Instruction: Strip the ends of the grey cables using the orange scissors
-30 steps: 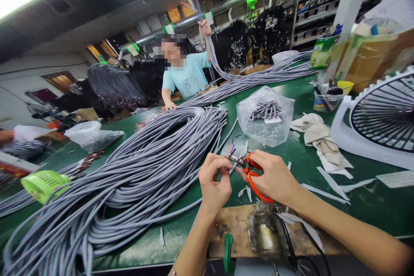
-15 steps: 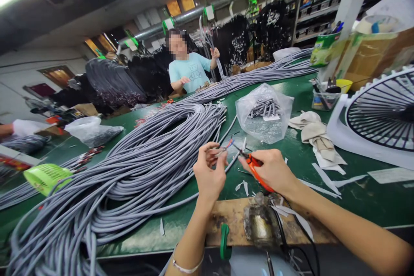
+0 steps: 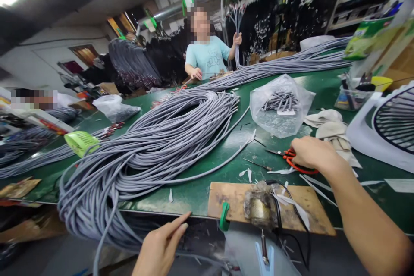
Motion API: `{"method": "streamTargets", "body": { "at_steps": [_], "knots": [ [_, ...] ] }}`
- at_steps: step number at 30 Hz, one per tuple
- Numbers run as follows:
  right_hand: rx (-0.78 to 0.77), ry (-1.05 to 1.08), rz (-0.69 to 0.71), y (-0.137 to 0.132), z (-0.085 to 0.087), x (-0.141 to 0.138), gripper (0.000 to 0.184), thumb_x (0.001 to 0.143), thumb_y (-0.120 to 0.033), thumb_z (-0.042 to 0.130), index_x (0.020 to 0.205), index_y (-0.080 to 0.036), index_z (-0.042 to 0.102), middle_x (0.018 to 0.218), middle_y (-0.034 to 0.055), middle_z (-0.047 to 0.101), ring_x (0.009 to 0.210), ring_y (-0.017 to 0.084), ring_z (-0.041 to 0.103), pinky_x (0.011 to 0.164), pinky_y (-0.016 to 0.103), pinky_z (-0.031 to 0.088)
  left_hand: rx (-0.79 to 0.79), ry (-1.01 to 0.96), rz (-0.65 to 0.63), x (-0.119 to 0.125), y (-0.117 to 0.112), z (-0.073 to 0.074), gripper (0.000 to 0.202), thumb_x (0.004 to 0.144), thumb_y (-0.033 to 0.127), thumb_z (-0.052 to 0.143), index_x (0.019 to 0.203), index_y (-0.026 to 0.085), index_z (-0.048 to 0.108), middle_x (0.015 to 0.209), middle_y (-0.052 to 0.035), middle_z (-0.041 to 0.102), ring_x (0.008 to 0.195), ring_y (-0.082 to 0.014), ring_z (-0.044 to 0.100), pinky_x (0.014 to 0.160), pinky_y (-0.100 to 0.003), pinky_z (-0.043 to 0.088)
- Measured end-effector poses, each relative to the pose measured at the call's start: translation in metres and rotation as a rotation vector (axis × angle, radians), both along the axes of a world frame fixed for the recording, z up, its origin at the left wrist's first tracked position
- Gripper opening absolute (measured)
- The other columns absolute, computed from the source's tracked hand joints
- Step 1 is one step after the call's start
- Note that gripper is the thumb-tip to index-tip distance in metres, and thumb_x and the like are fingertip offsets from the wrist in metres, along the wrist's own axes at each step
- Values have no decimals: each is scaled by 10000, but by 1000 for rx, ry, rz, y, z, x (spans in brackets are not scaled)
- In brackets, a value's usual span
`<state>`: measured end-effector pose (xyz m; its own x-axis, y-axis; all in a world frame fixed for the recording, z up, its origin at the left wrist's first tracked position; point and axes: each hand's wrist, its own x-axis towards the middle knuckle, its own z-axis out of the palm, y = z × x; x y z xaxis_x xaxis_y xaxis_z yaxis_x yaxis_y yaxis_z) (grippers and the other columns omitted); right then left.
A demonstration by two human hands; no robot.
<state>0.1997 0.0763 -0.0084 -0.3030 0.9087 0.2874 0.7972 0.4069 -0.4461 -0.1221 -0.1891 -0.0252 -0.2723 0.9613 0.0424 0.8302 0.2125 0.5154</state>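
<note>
Right hand (image 3: 312,153) is curled over the looped handles of orange-handled scissors (image 3: 299,166), which lie on the green work mat (image 3: 207,194) with their blades pointed left; whether the handles are gripped or merely touched cannot be told. Left hand (image 3: 158,250) is held open and empty, its fingers extended, just beyond the mat's front edge and near the overhanging loops of a large heap of grey sheathed cable (image 3: 155,151).

One loose grey strand (image 3: 226,166) is drawn out from the heap towards the scissors, ending well short of them. As far as can be judged from the table, much cable is left in the heap, while a modest quantity of short grey cable pieces (image 3: 280,101) is gathered in a clear plastic bag (image 3: 281,123). White plastic strips (image 3: 318,183) are scattered around the right forearm.

A wooden board (image 3: 233,207) is fixed at the mat's edge by a green spring clamp (image 3: 224,215), and a shiny, film-wrapped metal block (image 3: 258,207) sits on it. A small white label (image 3: 286,112) is seen in the bag, but no writing can be read on it or on the green-labelled can (image 3: 367,39).
</note>
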Motion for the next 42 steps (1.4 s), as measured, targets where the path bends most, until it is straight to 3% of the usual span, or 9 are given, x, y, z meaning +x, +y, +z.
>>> {"method": "streamTargets", "body": {
  "at_steps": [3, 7, 12, 15, 22, 26, 31, 34, 42],
  "knots": [
    [-30, -146, 51, -10, 1, -19, 161, 662, -187, 653, 530, -170, 563, 563, 96, 553, 628, 249, 572, 540, 330, 336, 184, 7, 84, 3, 13, 11, 223, 772, 369, 562, 897, 249, 702, 810, -12, 713, 641, -174, 661, 581, -222, 523],
    [-36, -212, 216, -34, -8, -59, 50, 665, -147, 647, 673, -148, 597, 754, 123, 631, 754, 239, 592, 579, 289, 380, 267, -27, -156, 44, 88, 24, 174, 804, 272, 542, 845, 198, 694, 826, -54, 701, 742, -182, 644, 681, -267, 502],
    [-22, -172, 245, -37, -13, -65, 101, 709, -39, 527, 721, -134, 560, 663, 104, 616, 662, 208, 596, 565, 262, 373, 292, -64, -307, 94, 207, 7, 145, 712, 182, 641, 847, 139, 673, 769, -83, 643, 757, -210, 597, 762, -353, 458],
    [-2, -65, 164, -27, 0, -56, 155, 802, -64, 399, 838, -135, 532, 655, 70, 609, 585, 170, 577, 544, 247, 368, 315, -103, -317, 105, 240, -5, 138, 615, 106, 700, 739, 126, 644, 738, -67, 603, 726, -202, 582, 717, -340, 464],
    [-29, 417, -23, -28, 12, -60, 318, 791, -443, 505, 926, -157, 546, 541, -36, 494, 492, 126, 468, 499, 233, 359, 427, -313, -399, 111, 211, 9, 143, 814, 175, 509, 914, 150, 608, 835, -55, 643, 737, -146, 598, 676, -258, 475],
    [-30, 573, 16, -32, 12, -63, 349, 793, -457, 497, 974, -174, 590, 500, -61, 383, 457, 105, 371, 461, 223, 303, 443, -507, -388, 110, 199, 21, 171, 813, 227, 527, 903, 159, 655, 772, -55, 646, 666, -142, 588, 568, -226, 454],
    [-15, 465, 27, -29, 16, -54, 313, 805, -383, 492, 615, -158, 598, 486, -27, 436, 472, 97, 371, 465, 223, 278, 405, -746, -317, 108, 197, 25, 196, 789, 257, 557, 909, 144, 665, 698, -49, 628, 530, -103, 524, 445, -192, 386],
    [97, 453, -95, -28, 18, -51, 265, 783, -418, 531, 772, -165, 608, 507, -40, 431, 475, 99, 381, 477, 217, 296, 413, -841, -271, 107, 196, 27, 224, 777, 281, 576, 924, 136, 665, 693, -49, 625, 506, -96, 511, 422, -184, 373],
    [77, 366, 148, -50, 16, -69, 409, 880, -369, 392, 532, -167, 464, 500, -24, 437, 480, 90, 361, 496, 224, 269, 525, -635, -280, 109, 189, 30, 188, 809, 276, 545, 895, 168, 673, 759, -55, 623, 579, -121, 551, 439, -188, 390]
  ]
}}
